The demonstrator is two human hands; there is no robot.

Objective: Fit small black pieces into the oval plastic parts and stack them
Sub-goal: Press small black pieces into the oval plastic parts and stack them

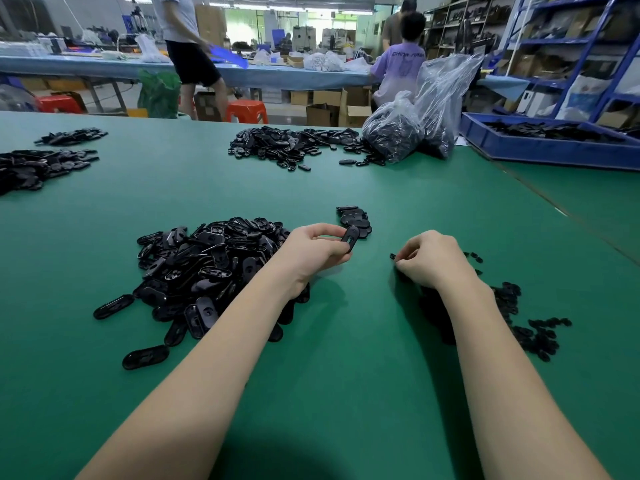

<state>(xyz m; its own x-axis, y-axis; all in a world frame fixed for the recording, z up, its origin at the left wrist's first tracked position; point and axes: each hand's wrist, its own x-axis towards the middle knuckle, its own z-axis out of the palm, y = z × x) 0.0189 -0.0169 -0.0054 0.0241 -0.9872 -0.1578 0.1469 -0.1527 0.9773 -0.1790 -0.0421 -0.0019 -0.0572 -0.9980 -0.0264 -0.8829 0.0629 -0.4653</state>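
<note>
A big heap of black oval plastic parts (pixel 207 268) lies on the green table (pixel 346 358) at my left. My left hand (pixel 317 249) pinches one oval part (pixel 349 238) at its fingertips, just in front of a small stack of oval parts (pixel 354 219). My right hand (pixel 431 259) hovers with curled fingers over the scattered small black pieces (pixel 530 327), its fingertips down among them. Whether it grips a piece is hidden by the fingers.
More heaps of black parts lie at the far middle (pixel 291 145) and far left (pixel 38 166). Clear bags of parts (pixel 412 128) and a blue crate (pixel 550 140) stand at the far right. People work at a bench behind.
</note>
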